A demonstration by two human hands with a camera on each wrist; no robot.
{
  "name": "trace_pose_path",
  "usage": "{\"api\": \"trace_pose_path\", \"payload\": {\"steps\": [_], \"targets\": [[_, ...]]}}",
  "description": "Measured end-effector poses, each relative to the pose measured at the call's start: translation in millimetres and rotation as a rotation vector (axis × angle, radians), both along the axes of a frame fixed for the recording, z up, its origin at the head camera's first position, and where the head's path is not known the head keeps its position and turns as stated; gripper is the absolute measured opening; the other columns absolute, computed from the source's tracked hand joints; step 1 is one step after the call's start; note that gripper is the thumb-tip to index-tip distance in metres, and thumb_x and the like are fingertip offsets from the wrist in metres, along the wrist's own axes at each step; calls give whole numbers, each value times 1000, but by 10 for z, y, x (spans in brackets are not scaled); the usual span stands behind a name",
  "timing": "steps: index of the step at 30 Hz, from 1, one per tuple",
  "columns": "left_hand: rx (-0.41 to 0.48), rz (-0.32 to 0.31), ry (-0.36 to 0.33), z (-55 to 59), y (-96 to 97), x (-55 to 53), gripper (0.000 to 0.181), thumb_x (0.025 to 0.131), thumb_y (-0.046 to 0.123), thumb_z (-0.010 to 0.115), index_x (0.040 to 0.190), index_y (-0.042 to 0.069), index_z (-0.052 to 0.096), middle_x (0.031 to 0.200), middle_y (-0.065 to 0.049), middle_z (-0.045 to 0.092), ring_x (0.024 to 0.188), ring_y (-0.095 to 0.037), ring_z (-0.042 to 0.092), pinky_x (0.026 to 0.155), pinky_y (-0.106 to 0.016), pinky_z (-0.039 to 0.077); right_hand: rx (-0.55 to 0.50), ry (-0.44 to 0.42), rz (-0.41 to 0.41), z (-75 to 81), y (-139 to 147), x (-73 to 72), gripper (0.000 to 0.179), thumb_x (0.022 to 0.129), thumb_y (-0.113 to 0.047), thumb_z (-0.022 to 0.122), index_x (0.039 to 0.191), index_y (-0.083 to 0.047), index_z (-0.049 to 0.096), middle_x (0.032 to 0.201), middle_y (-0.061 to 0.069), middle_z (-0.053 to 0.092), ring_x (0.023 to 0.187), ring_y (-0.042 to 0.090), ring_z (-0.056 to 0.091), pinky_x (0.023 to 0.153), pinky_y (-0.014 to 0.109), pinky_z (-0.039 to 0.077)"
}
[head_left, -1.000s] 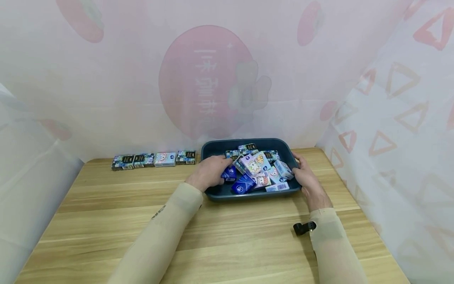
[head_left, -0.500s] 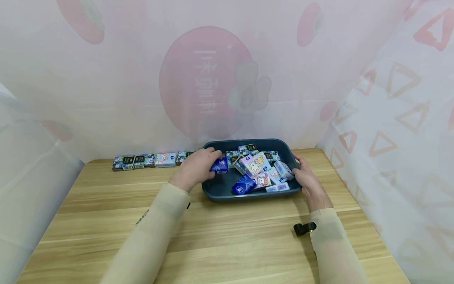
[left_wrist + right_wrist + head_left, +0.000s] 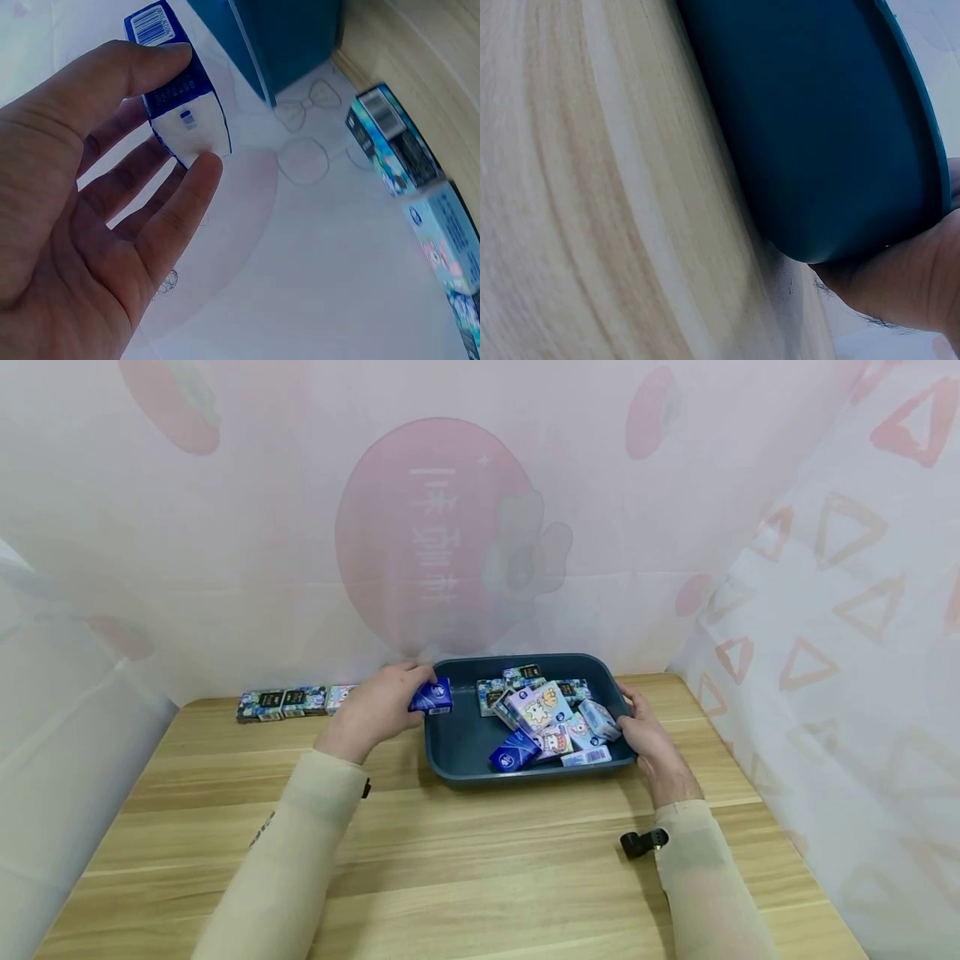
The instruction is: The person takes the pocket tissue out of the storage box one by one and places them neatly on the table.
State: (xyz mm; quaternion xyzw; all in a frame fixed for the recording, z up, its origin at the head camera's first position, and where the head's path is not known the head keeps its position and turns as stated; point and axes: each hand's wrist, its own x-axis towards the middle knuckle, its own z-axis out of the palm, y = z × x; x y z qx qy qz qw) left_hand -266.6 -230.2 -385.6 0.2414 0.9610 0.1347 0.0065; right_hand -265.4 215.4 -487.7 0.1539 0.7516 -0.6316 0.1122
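My left hand (image 3: 380, 707) holds a small blue tissue pack (image 3: 432, 697) between thumb and fingers, just above the tray's left rim. In the left wrist view, the pack (image 3: 176, 82) shows a barcode and a white end, with the thumb on one side and fingers on the other. My right hand (image 3: 651, 739) grips the right end of a dark teal tray (image 3: 461, 752), thumb at the rim. Inside the tray lie several more packs: another blue one (image 3: 515, 750), a pastel cartoon one (image 3: 540, 705) and dark floral ones (image 3: 573, 690).
A row of packs, dark floral (image 3: 261, 705) and light blue cartoon (image 3: 442, 236), runs along the back left of the wooden table (image 3: 480, 868). My left hand covers part of that row in the head view. A printed cloth (image 3: 285, 527) hangs close behind the tray.
My left hand has lifted the blue tissue pack from the tray's left part and carried it left to above the rim. The right hand and tray have stayed in place.
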Motion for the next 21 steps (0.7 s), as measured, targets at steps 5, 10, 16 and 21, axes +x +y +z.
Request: {"api": "trace_pose_path", "payload": {"steps": [5, 10, 16, 21], "targets": [[12, 16, 10, 12, -167, 5, 56, 102, 11, 91, 154, 7, 70, 151, -19, 77, 135, -42, 77, 117, -63, 66, -1, -2, 1, 5, 4, 1, 83, 118, 1, 35, 191, -33, 14, 195, 21, 21, 158, 38, 41, 121, 47, 42], [9, 32, 6, -3, -322, 7, 55, 103, 11, 91, 154, 5, 70, 150, -22, 77, 134, -44, 77, 118, -65, 64, -1, -2, 2, 5, 9, -3, 83, 119, 1, 34, 191, -34, 14, 196, 20, 20, 158, 38, 41, 121, 46, 43], [8, 29, -1, -68, -453, 2, 50, 102, 11, 91, 148, 4, 71, 143, -23, 78, 128, -44, 77, 113, -66, 65, 3, -2, 3, 8, 6, -3, 83, 119, 1, 34, 191, -34, 14, 196, 20, 21, 158, 38, 42, 121, 46, 43], [-8, 35, -9, -158, -525, -15, 50, 101, 12, 94, 145, 4, 72, 142, -23, 79, 128, -46, 78, 113, -67, 65, 6, -4, 4, 9, 7, -2, 83, 119, 1, 34, 191, -34, 14, 196, 20, 21, 160, 38, 41, 124, 48, 42]]}}
